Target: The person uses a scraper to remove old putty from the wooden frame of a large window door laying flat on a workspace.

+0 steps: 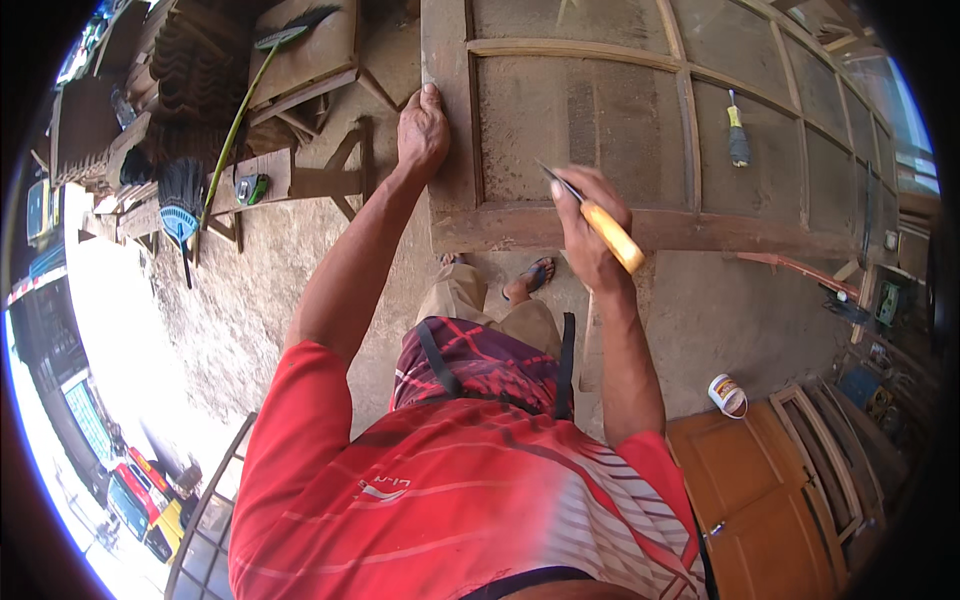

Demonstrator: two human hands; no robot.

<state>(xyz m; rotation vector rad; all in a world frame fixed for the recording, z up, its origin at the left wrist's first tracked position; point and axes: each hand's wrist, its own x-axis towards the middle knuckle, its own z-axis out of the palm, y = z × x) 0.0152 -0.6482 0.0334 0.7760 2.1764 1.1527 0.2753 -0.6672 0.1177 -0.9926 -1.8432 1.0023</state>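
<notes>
A large wooden frame (455, 130), divided by bars into several panels, lies in front of me. My left hand (423, 130) is closed on its left edge, thumb on top; the other fingers are partly hidden. Over the near left panel, my right hand (592, 220) grips a hand tool with a yellow handle (613, 238). Its thin, dark, pointed blade aims up and left toward the panel; I cannot tell whether the tip touches. Farther right, a screwdriver (738, 138) with a yellow and grey handle lies on another panel.
To the left, a low wooden bench (275, 180) bears a green and black tape measure (252, 189). A blue broom head (180, 220) and a long green stick (232, 135) are beside it. A white bucket (728, 396) stands near brown wooden doors (755, 500) at lower right.
</notes>
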